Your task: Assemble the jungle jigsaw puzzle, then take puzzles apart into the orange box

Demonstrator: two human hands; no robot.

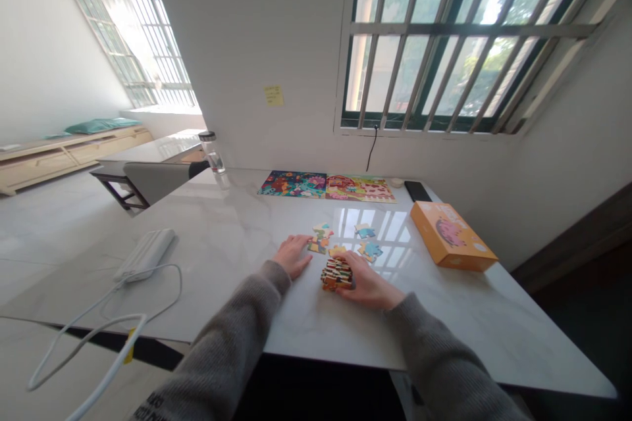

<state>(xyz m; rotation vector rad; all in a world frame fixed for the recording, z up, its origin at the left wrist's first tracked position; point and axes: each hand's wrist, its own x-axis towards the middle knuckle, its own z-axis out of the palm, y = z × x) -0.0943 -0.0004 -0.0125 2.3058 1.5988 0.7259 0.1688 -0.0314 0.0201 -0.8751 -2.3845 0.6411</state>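
My right hand [366, 281] is wrapped round a stack of jigsaw puzzle pieces [336, 274] near the table's front edge. To its left, my left hand [293, 255] rests on the table with fingers apart, its fingertips beside a few joined puzzle pieces [320, 238]. Just beyond the stack lies a yellowish piece [338, 251], partly covered by my right hand. Two blue puzzle pieces, one farther back [365, 231] and one nearer [370, 250], lie flat beyond my right hand.
Two colourful picture sheets [292, 184] [359, 188] lie along the wall. An orange box [451, 237] and a black phone [417, 191] are on the right. A bottle [212, 152] stands at the back left. A white power strip [145, 255] with a looping cable sits on the left.
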